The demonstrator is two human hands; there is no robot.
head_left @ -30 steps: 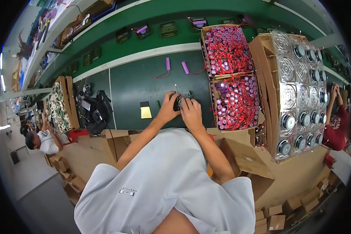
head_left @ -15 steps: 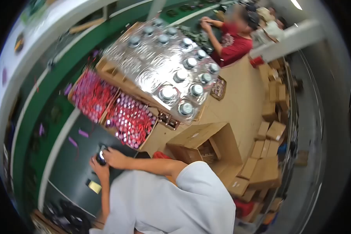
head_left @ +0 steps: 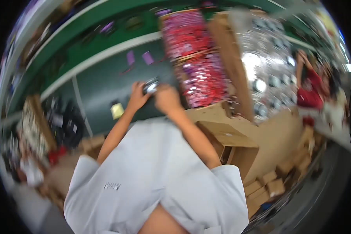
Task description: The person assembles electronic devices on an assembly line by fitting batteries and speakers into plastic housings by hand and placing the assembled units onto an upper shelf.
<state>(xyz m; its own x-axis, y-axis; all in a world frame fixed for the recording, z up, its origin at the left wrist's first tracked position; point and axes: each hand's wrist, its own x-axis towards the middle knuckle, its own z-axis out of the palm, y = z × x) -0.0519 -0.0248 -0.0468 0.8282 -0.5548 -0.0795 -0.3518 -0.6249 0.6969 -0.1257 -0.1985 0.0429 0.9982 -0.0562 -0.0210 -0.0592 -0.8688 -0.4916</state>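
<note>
At the dark green work surface (head_left: 101, 93), my left hand (head_left: 137, 97) is closed around the left side of a small round dark part with a shiny silvery face (head_left: 151, 85). My right hand (head_left: 167, 100) is curled at the part's right side, blurred by motion; what its fingers grip is hidden. Beyond the hands lie two small purple pieces (head_left: 147, 58) with thin red wires. A yellow pad with a black end (head_left: 117, 110) rests to the left of my left forearm.
Two open boxes packed with purple-and-red wired pieces (head_left: 204, 82) stand to the right. Beside them are clear plastic trays (head_left: 257, 64) of round silvery parts. An open cardboard box (head_left: 238, 142) sits near my right elbow, black coils (head_left: 70, 126) at left. A co-worker in red (head_left: 312, 91) is far right.
My view has swung to the right, so boxes and trays sit upright at the right now. My right hand has shifted from over the round part to its right side.
</note>
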